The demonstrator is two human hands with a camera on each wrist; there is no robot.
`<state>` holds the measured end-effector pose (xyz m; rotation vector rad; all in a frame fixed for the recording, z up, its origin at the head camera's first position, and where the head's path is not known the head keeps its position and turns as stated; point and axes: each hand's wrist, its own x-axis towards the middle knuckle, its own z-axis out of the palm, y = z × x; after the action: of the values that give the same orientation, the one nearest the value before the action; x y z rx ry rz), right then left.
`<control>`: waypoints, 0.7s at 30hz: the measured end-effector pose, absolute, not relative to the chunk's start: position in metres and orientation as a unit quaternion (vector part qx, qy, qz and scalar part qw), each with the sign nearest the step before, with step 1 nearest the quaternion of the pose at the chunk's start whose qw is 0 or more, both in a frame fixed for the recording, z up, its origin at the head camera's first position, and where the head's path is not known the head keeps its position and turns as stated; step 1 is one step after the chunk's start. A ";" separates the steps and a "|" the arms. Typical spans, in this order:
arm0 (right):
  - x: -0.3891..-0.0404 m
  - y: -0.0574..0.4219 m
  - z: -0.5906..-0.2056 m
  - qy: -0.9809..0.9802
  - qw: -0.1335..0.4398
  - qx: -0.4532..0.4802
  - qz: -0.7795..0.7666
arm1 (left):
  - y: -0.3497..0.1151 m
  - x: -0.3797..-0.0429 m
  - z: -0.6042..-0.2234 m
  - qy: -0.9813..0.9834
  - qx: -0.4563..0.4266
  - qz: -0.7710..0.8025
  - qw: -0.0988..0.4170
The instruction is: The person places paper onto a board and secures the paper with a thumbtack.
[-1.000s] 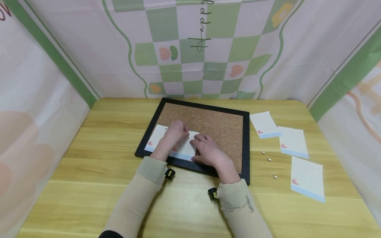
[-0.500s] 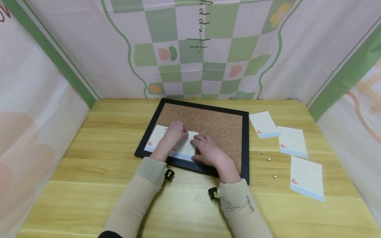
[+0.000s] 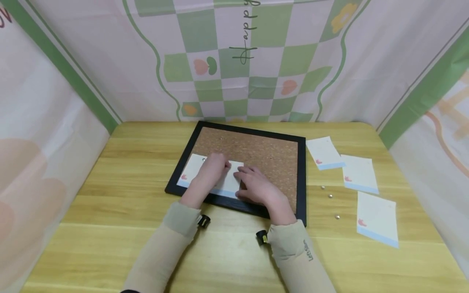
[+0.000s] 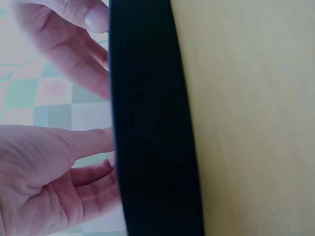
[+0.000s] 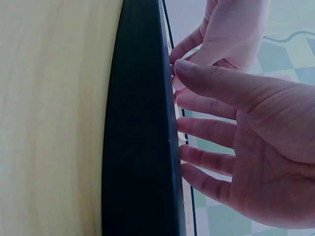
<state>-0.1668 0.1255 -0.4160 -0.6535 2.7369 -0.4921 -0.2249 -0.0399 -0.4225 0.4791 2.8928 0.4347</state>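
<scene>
In the head view, my left hand (image 3: 211,169) bends over the top of a white card (image 3: 228,187) on a black-framed corkboard (image 3: 271,156). Its thumb (image 4: 93,141) reaches forward with the fingers bent beneath, the tips hidden behind the frame in the left wrist view. Whether it holds a thumbtack cannot be seen. My right hand (image 3: 258,187) rests with fingers spread on the same card's right edge. In the right wrist view its fingers (image 5: 206,132) extend fairly straight toward the board. Left of this card lies another card (image 3: 188,173), a silver thumbtack (image 3: 203,159) at its top.
Three more cards with blue lower edges, an upper one (image 3: 324,152), a middle one (image 3: 360,175) and a lower one (image 3: 377,217), lie on the wooden table (image 3: 110,244) right of the board. Three silver thumbtacks (image 3: 330,196) lie between board and cards. A patterned cloth (image 3: 234,93) hangs behind.
My left hand has turned and its wrist has dropped slightly toward the lower left, its fingertips staying near the card's top. My right hand holds its place on the card's edge.
</scene>
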 end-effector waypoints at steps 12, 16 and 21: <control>-0.167 0.126 -0.415 0.948 0.143 -0.226 -0.171 | -0.058 -0.217 -0.408 0.947 0.254 0.104 0.168; -0.167 0.126 -0.415 0.949 0.143 -0.226 -0.166 | -0.063 -0.216 -0.404 0.939 0.260 0.116 0.194; -0.167 0.126 -0.415 0.949 0.136 -0.231 -0.165 | -0.065 -0.214 -0.400 0.937 0.251 0.112 0.214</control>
<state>-0.1666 0.1257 -0.4147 -0.6693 2.7481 -0.4766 -0.2138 -0.0648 -0.3999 0.6958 2.6007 0.3115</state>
